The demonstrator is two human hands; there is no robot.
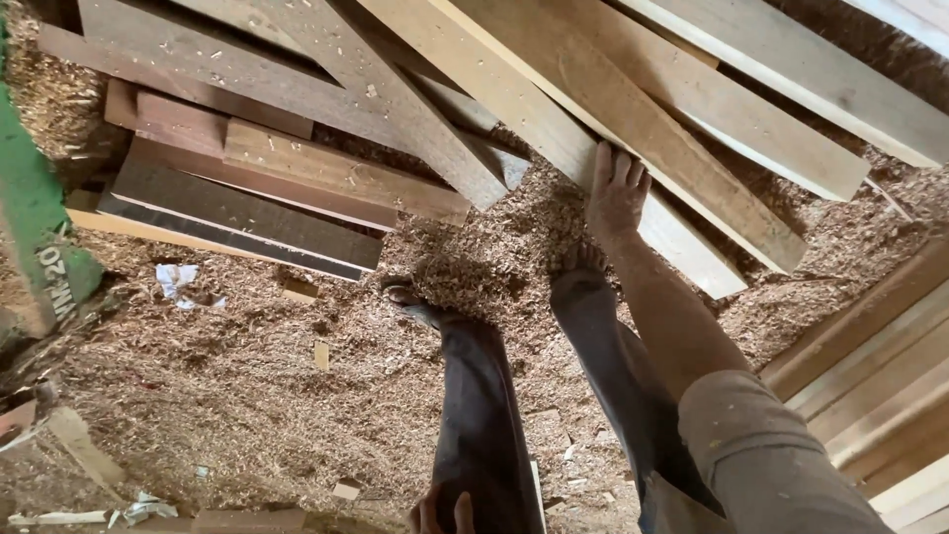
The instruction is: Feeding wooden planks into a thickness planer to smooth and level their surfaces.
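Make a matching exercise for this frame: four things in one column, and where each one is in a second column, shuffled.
Things:
1. right hand
2. left hand
3. green post
4. scrap of white paper

Places:
A. at the far left edge of the view
B. on the sawdust, below the stack of dark boards
C. on the edge of a pale plank
D. at the bottom edge, against the leg of the dark trousers

Pairs: 1-C, 2-D, 3-A, 4-B
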